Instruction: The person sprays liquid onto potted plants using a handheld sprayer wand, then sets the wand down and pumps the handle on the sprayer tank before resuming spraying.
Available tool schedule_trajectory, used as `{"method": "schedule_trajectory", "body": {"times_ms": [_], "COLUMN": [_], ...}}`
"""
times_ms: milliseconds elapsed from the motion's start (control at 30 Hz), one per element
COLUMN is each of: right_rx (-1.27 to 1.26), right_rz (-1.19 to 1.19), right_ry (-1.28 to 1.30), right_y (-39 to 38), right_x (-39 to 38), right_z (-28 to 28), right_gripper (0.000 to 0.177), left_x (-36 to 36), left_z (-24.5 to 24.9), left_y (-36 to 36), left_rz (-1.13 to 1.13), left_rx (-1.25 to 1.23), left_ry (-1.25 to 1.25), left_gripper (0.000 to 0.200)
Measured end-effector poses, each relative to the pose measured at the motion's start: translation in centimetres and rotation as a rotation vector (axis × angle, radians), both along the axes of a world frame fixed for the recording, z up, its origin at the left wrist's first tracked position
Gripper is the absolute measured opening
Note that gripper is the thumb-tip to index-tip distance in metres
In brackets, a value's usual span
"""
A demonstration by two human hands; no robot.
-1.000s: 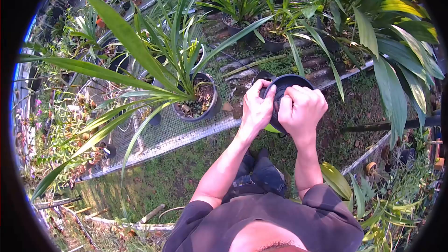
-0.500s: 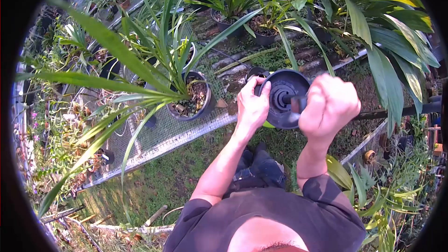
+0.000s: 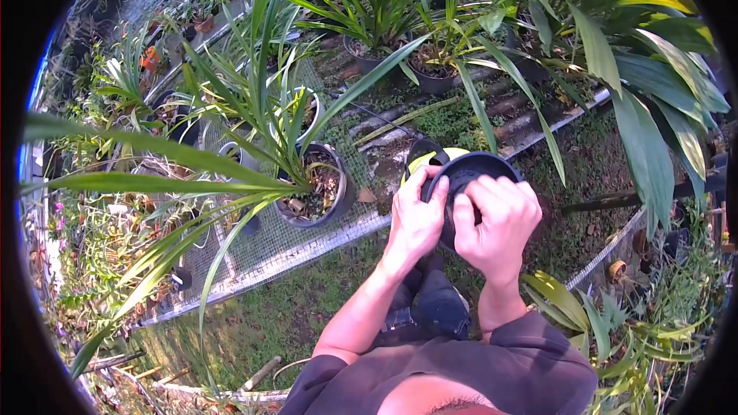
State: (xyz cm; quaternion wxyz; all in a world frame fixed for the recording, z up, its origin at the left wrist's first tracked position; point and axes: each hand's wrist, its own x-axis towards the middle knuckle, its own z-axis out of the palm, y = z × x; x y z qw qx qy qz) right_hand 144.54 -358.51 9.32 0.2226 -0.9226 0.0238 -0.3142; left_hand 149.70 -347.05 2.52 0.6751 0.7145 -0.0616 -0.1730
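Note:
My left hand [image 3: 417,219] grips the near left rim of a round black plastic pot [image 3: 492,163], thumb inside and fingers outside. The pot is tipped so that its mouth faces me. Over the mouth, my right hand [image 3: 500,219] is a closed fist, its knuckles reaching into the pot. What it clasps is hidden now; half a second ago a dark, blurred, stick-like tool showed in it. Behind the pot's left side sits a bright yellow-green object [image 3: 421,163] with a black part, mostly covered.
A potted plant with long strap leaves [image 3: 314,184] stands on a wire-mesh bench [image 3: 269,250] at left. More potted plants [image 3: 370,48] line the back. Broad leaves [image 3: 642,146] hang at right. Grass [image 3: 254,292] covers the ground below.
My right fist has moved left and down into the pot's mouth, and the dark tool has gone from sight. More of the yellow-green object shows. My left hand keeps its hold.

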Motion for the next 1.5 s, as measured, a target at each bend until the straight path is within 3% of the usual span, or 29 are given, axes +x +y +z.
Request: {"method": "schedule_trajectory", "body": {"times_ms": [33, 100, 133, 233, 300, 367, 400, 433, 500, 533, 567, 667, 767, 833, 867, 967, 1000, 1100, 1200, 1233, 1300, 1367, 1400, 1500], "right_rx": [0.061, 0.266, 0.399, 0.913, 0.91, 0.994, 0.958, 0.827, 0.539, 0.326, 0.311, 0.093, -0.111, -0.116, -0.169, 0.119, 0.183, 0.363, 0.708, 0.784, 0.852, 0.99, 1.081, 1.23], "right_rz": [0.043, 0.207, 0.312, 0.375, 0.218, 0.143, 0.059, 0.069, 0.015, -0.059, -0.088, -0.205, -0.202, -0.202, -0.134, -0.036, 0.035, 0.021, 0.073, 0.153, 0.072, 0.199, 0.136, 0.058], "right_ry": [0.107, 0.01, -0.055, -0.298, -0.168, 0.213, 0.428, 0.56, 0.673, 0.593, 0.547, 0.484, 0.435, 0.538, 0.725, 0.256, 0.23, 0.666, 0.631, 0.551, 0.631, 0.954, 1.086, 0.847], "right_y": [-0.1, -1.0, -2.0, -5.1, -7.9, -9.6, -9.9, -10.7, -10.3, -9.5, -9.2, -7.0, -5.9, -5.4, -5.7, -5.5, -5.4, -4.5, -4.2, -4.1, -4.0, -4.8, -4.5, -2.1], "right_x": [-0.8, -1.5, -2.1, -3.5, -2.9, -1.1, 0.3, 2.3, 5.4, 6.5, 8.1, 11.3, 13.1, 14.6, 15.1, 14.4, 13.4, 10.1, 4.9, 3.1, -1.0, -3.8, -5.3, -9.8], "right_z": [1.3, 2.0, 1.8, -0.4, -4.0, -9.0, -12.5, -17.9, -25.7, -27.9, -31.3, -33.0, -33.2, -33.9, -34.1, -35.6, -33.7, -28.6, -28.1, -28.2, -26.7, -24.2, -20.9, -19.9], "right_gripper": [0.016, 0.018, 0.026, 0.022, 0.024, 0.027, 0.026, 0.027, 0.032, 0.039, 0.044, 0.047, 0.038, 0.033, 0.031, 0.033, 0.036, 0.041, 0.039, 0.047, 0.054, 0.055, 0.045, 0.04], "left_x": [0.1, -0.1, 0.1, -0.8, -1.4, -2.2, -2.3, -2.5, -2.7, -2.7, -2.7, -2.6, -2.4, -2.3, -2.2, -1.8, -1.7, -1.6, -1.5, -1.5, -1.8, -1.9, -1.9, -2.1], "left_z": [-0.2, -1.0, -0.9, 0.4, 0.5, 1.0, 2.0, 2.4, 2.6, 2.3, 2.2, 1.6, 1.2, 1.3, 1.2, 1.1, 0.8, 0.2, -0.2, -0.4, 0.0, -0.1, -0.1, 0.4], "left_y": [0.2, 0.7, 1.1, 3.4, 6.1, 8.7, 9.9, 11.1, 12.7, 13.1, 13.4, 13.8, 13.6, 13.5, 13.5, 13.7, 13.9, 14.5, 14.8, 14.6, 14.5, 14.6, 14.6, 14.5], "left_rz": [-0.043, -0.013, -0.036, -0.039, -0.039, 0.001, -0.065, -0.073, -0.085, -0.064, -0.061, -0.033, -0.009, -0.009, -0.002, 0.021, 0.033, 0.095, 0.111, 0.118, 0.09, 0.034, 0.005, -0.065], "left_rx": [0.016, 0.083, 0.088, 0.004, -0.133, -0.231, -0.234, -0.265, -0.166, -0.162, -0.159, -0.164, -0.124, -0.109, -0.11, -0.115, -0.117, -0.167, -0.18, -0.213, -0.214, -0.228, -0.236, -0.239], "left_ry": [0.001, -0.22, -0.213, -0.107, -0.036, 0.038, -0.064, -0.008, -0.065, -0.091, -0.081, -0.054, -0.078, -0.059, -0.056, -0.036, -0.033, 0.014, 0.016, 0.016, 0.017, 0.036, 0.043, 0.023], "left_gripper": [0.017, 0.031, 0.034, 0.044, 0.045, 0.045, 0.046, 0.048, 0.047, 0.046, 0.046, 0.046, 0.046, 0.045, 0.045, 0.046, 0.046, 0.045, 0.049, 0.049, 0.048, 0.046, 0.045, 0.045]}}
